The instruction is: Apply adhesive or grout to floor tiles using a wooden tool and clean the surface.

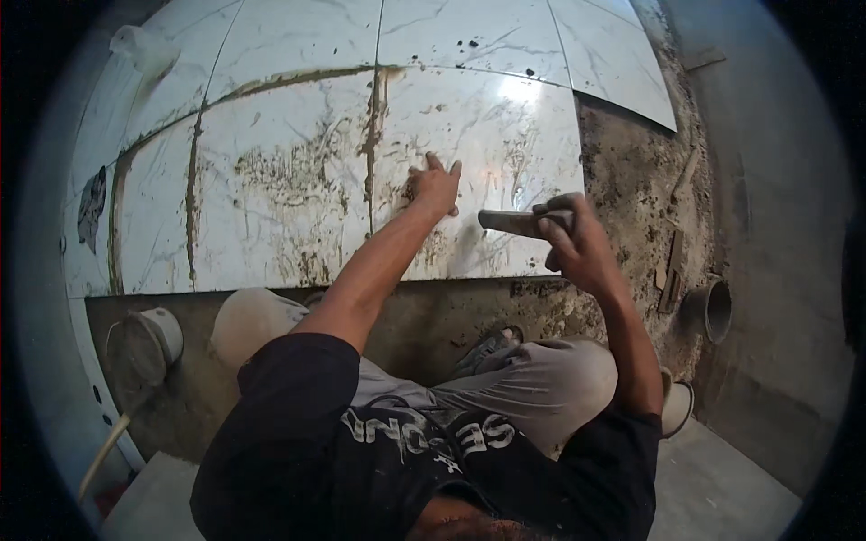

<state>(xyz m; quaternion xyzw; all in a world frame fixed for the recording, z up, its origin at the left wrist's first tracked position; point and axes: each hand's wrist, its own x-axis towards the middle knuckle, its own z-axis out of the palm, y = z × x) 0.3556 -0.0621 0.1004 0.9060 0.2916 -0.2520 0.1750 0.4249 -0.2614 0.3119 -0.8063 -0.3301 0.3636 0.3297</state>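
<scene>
1 tile point(478, 117) lies under your left hand point(436, 187), its grip spread apart, apparently for balance. Your right hand point(577, 239) has its grip clamped on the bar point(508, 222) near 1 end, likely for reach.

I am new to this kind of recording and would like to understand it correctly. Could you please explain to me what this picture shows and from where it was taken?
There is no machine here, only a person working with two bare hands. The camera is worn on the head and looks down; its wide fisheye lens bends the straight edges. Picture left is the person's left.

The left hand is spread on a white marbled tile and holds nothing. The right hand holds a dark, stick-like tool over the same tile; whether the tool touches it, I cannot tell.

Brown smears mark the neighbouring tile to the left, and small dark lumps lie farther away. Rough bare ground shows on the right.
</scene>
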